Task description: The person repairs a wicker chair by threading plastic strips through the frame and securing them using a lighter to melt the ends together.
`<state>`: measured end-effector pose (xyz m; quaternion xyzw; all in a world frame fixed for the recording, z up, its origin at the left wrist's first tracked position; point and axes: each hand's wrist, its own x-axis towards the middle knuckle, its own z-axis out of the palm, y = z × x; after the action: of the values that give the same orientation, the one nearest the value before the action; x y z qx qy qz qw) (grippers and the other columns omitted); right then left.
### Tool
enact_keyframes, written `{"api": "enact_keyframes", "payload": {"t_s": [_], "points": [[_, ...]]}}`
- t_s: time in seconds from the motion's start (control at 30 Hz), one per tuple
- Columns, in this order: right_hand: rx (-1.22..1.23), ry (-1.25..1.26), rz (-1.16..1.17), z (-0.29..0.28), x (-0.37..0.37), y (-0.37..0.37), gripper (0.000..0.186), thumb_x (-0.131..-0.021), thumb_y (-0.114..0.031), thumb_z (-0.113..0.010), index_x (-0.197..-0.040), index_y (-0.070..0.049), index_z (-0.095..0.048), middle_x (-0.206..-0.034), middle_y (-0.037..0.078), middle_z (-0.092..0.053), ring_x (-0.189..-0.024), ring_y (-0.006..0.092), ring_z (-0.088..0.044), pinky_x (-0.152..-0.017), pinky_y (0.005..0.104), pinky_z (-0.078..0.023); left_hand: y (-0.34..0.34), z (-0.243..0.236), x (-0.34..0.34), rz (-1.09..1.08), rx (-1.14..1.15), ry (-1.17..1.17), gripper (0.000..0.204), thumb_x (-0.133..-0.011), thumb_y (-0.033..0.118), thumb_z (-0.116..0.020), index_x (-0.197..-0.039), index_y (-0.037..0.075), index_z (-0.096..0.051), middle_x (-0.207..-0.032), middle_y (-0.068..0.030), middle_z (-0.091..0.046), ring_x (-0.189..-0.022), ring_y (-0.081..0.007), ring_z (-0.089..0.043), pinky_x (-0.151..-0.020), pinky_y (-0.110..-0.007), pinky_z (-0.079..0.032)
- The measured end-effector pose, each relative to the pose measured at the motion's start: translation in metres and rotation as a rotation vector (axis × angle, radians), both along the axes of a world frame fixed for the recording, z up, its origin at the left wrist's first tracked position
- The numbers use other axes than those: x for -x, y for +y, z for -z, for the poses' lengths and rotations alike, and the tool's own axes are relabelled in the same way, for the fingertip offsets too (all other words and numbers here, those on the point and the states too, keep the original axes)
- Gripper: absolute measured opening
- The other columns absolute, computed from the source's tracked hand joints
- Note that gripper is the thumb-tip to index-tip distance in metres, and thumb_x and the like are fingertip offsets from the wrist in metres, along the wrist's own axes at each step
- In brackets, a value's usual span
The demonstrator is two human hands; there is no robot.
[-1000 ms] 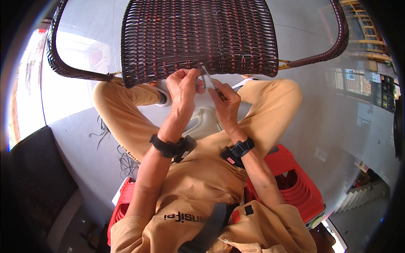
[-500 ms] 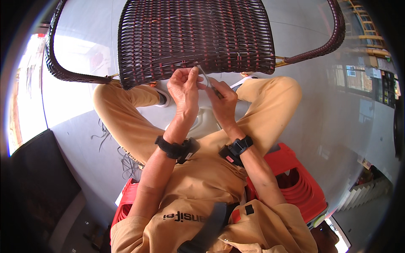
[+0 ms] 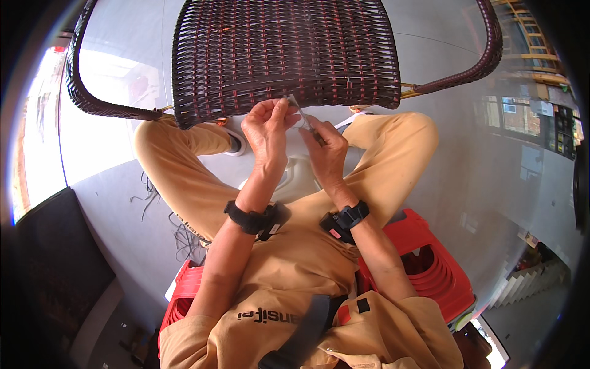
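A dark brown and red woven chair stands in front of me, its near edge just beyond my fingers. My left hand is closed in a pinch at that edge, thumb against the fingers; what lies between them is too small to make out. Beside it, my right hand is wrapped round a slim metal tool with a dark handle. The tool's narrow, shiny end points up toward the woven edge and passes close to the left fingertips. Its exact kind does not show.
Curved woven armrests reach out on both sides of the chair. I sit on a red plastic stool, knees spread. Loose dark strips lie on the grey floor at the left. A pale object sits between my legs.
The metal tool's shiny end has tilted slightly and its tip sits a little farther right. My left hand has shifted slightly left; both hands keep their closed grip.
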<state>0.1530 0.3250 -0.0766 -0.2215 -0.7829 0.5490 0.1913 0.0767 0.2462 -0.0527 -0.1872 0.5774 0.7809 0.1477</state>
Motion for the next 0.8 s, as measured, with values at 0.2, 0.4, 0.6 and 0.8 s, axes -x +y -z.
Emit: {"api": "enact_keyframes", "payload": {"t_s": [0.2, 0.4, 0.6, 0.8], "points": [[0.023, 0.008, 0.005, 0.001, 0.0, 0.0, 0.031, -0.074, 0.0, -0.067, -0.104, -0.006, -0.066, -0.065, 0.008, -0.051, -0.055, 0.016, -0.049, -0.053, 0.0276, -0.041, -0.007, -0.003, 0.0, 0.058, -0.011, -0.045, 0.014, -0.08, 0.004, -0.065, -0.088, -0.007, -0.06, -0.076, -0.0093, -0.063, -0.062, -0.0142, -0.062, -0.059, -0.023, -0.054], [-0.01, 0.002, -0.006, 0.001, 0.0, 0.0, 0.032, -0.073, 0.001, -0.067, -0.104, -0.006, -0.065, -0.065, 0.008, -0.052, -0.055, 0.0161, -0.049, -0.053, 0.0278, -0.041, -0.005, 0.003, 0.001, -0.01, -0.009, 0.002, 0.014, -0.078, 0.001, -0.067, -0.085, -0.004, -0.057, -0.075, -0.0097, -0.063, -0.06, -0.0144, -0.062, -0.058, -0.024, -0.054], [0.014, -0.03, -0.008, -0.004, -0.001, 0.003, 0.029, -0.074, 0.0, -0.067, -0.103, -0.002, -0.065, -0.07, 0.009, -0.057, -0.058, 0.0179, -0.053, -0.055, 0.0274, -0.043, -0.003, 0.006, 0.0, -0.033, -0.023, 0.022, 0.014, -0.077, 0.001, -0.068, -0.083, -0.004, -0.056, -0.074, -0.0097, -0.063, -0.059, -0.0149, -0.062, -0.057, -0.024, -0.054], [-0.046, -0.204, -0.078, -0.04, -0.019, 0.032, 0.024, -0.079, -0.009, -0.065, -0.101, 0.0, -0.064, -0.077, 0.014, -0.063, -0.066, 0.0238, -0.061, -0.06, 0.0331, -0.046, -0.005, 0.008, 0.0, -0.032, -0.011, 0.051, 0.012, -0.077, 0.0, -0.069, -0.083, -0.002, -0.059, -0.074, -0.009, -0.064, -0.06, -0.0158, -0.064, -0.059, -0.026, -0.056]]}}
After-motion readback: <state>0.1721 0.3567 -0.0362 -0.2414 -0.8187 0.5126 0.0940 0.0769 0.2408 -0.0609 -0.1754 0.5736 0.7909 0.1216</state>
